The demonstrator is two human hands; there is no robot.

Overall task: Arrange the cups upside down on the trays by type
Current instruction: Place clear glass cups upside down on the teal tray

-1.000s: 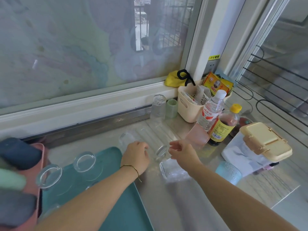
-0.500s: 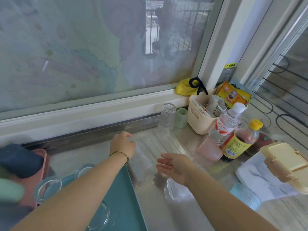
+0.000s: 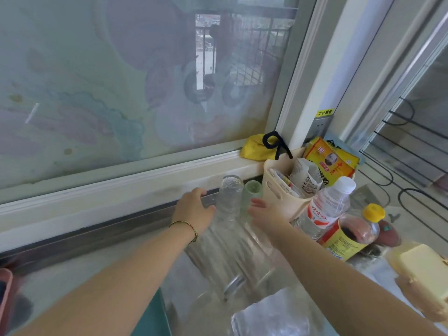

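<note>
From the head camera, both arms are stretching forward over the steel bench (image 3: 116,270) toward the window sill, and two cups are standing upside down at the back edge: a tall clear ribbed glass (image 3: 229,198) and, just to its right and touching or nearly touching it, a short pale green cup (image 3: 252,194). The left hand (image 3: 194,209) is sitting just left of the clear glass, its grip spread, thumb side reaching toward the glass wall; whether skin is actually meeting glass I cannot tell. The right hand (image 3: 265,214) is coming in low at the base of the green cup, fingers loosely spread and holding nothing. A thin bracelet (image 3: 185,227) is circling the left wrist. Nearer the camera, more clear glassware (image 3: 232,265) is smearing into motion blur on the bench, so its count and pose are not readable, and another clear textured glass (image 3: 269,321) is lying at the bottom edge. The corner of a teal tray (image 3: 150,316) is peeking in under the left forearm, and a sliver of pink tray (image 3: 6,282) is showing at the far left. To the right, a cream basket (image 3: 281,197) is holding packets, with a water bottle (image 3: 324,209) and a yellow-capped sauce bottle (image 3: 351,234) standing just in front of it.
</note>
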